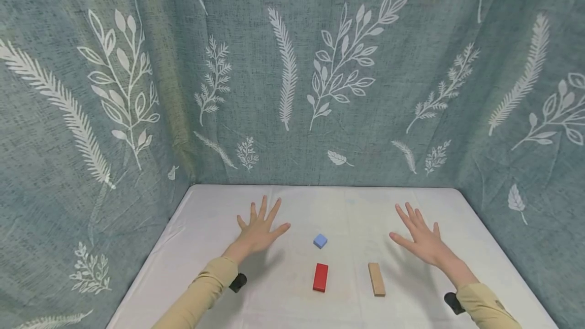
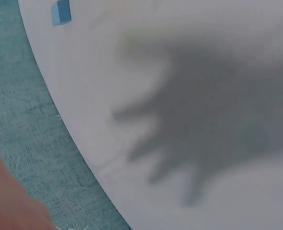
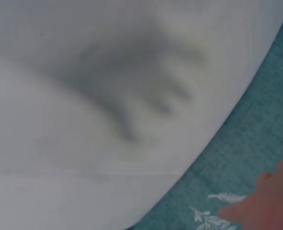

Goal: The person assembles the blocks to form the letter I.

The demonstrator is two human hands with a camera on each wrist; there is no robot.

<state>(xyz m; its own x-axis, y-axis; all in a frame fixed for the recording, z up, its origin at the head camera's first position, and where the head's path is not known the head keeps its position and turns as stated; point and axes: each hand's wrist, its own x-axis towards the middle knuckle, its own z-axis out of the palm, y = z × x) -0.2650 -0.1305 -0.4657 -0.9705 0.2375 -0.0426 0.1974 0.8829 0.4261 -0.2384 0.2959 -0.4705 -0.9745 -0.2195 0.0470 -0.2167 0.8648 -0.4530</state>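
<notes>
My left hand [image 1: 257, 232] hovers over the left part of the table, fingers spread and straight, holding nothing. On the right side my right hand [image 1: 424, 242] is held up the same way, with splayed fingers and an empty palm. Between the hands lie a small blue cube [image 1: 320, 240], a red block [image 1: 321, 277] and a plain wooden block [image 1: 377, 279]. The blue cube is nearest the left hand; the wooden block lies nearer the right. In the left wrist view the blue cube [image 2: 61, 12] shows at the top left edge.
A white cloth covers the table [image 1: 347, 308]. Blue-green curtains [image 1: 256, 65] with white leaf patterns stand behind it and along both sides. Each wrist carries a small black device, and both hands cast shadows on the cloth.
</notes>
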